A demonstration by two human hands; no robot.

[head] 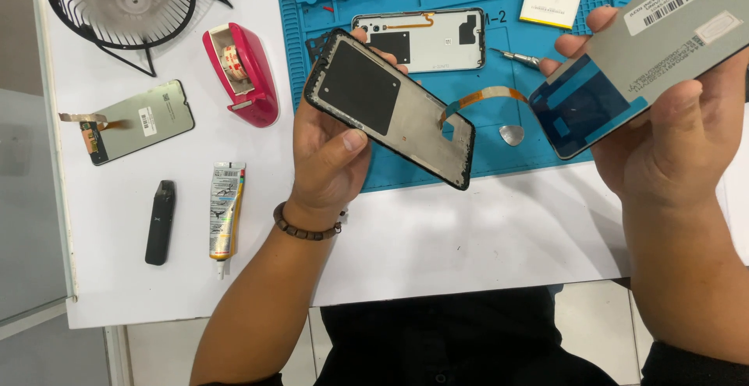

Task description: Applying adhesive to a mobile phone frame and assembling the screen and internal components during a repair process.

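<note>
White table (468,238), blue mat (546,152). I see left hand (328,160) grip pinching phone frame (390,109); right hand (671,136) grip clasping screen panel (647,51). Parts apart, flex cable (476,99) loose; joining left.

Black phone frame (390,109), grey-and-blue screen panel (640,58), blue mat (546,164), pink tape dispenser (243,74), white table (468,238).

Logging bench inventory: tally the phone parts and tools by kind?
Display panels: 2 (right hand's, table spare)
Phone frames: 1, in left hand
Back housings: 1
Tape dispensers: 1
Glue tubes: 1
Picks: 1
Total: 7
</note>
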